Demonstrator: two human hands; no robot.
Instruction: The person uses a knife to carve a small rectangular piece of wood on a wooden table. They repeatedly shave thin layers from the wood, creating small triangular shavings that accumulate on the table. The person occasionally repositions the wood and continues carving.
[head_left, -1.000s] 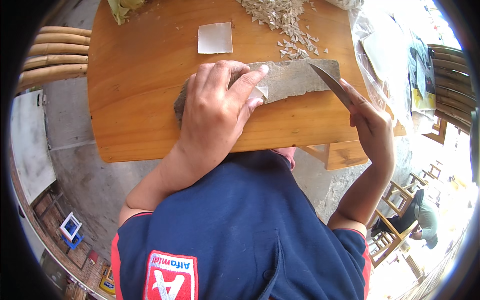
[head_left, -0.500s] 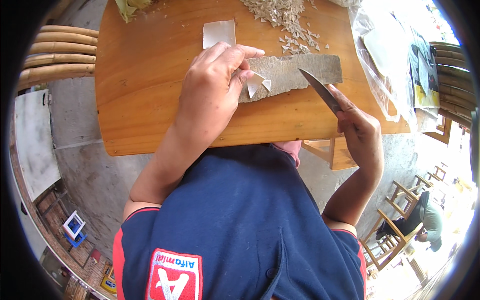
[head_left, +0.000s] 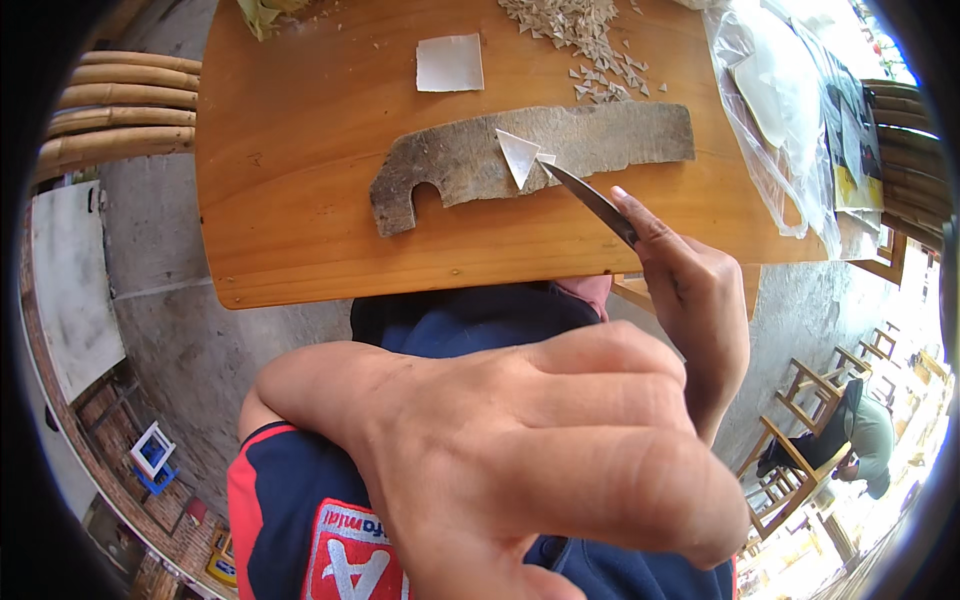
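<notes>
My left hand is raised off the table, close in front of my chest. Its fingers are loosely bent, the thumb stands apart from them, and nothing shows in it; some fingertips are hidden. In my right hand is a dark-bladed knife, its tip touching or just over a small white piece. Beside that piece, a larger white triangle lies on a worn wooden board with a notch in its near edge. A white square sheet lies behind the board.
The wooden table holds a heap of small triangular chips at the back. A clear plastic bag lies on its right side. Bamboo seating stands at the left. At the lower right, a person bends near wooden chairs.
My left hand has let go of the white triangle and come back toward my chest. The knife has moved left to the small piece.
</notes>
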